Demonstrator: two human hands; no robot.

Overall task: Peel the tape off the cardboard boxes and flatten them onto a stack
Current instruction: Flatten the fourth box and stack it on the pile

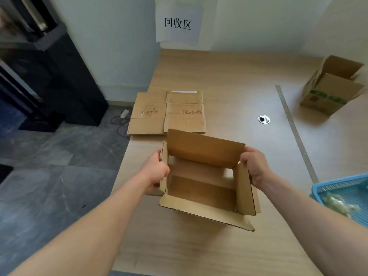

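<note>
An open brown cardboard box (203, 188) stands on the wooden table (229, 80) right in front of me, its flaps spread and its far flap upright. My left hand (157, 170) grips the box's left wall. My right hand (256, 166) holds the right wall near the far corner. Beyond the box, a flattened cardboard box (167, 113) with printed characters lies flat at the table's left edge. Another open cardboard box (332, 86) with green print stands at the far right.
A blue plastic basket (342, 188) holding crumpled tape sits at the right edge. A round cable hole (263, 119) and a metal strip (294, 128) mark the tabletop. A paper sign (178, 22) hangs on the wall. Black furniture (49, 76) and grey floor lie to the left.
</note>
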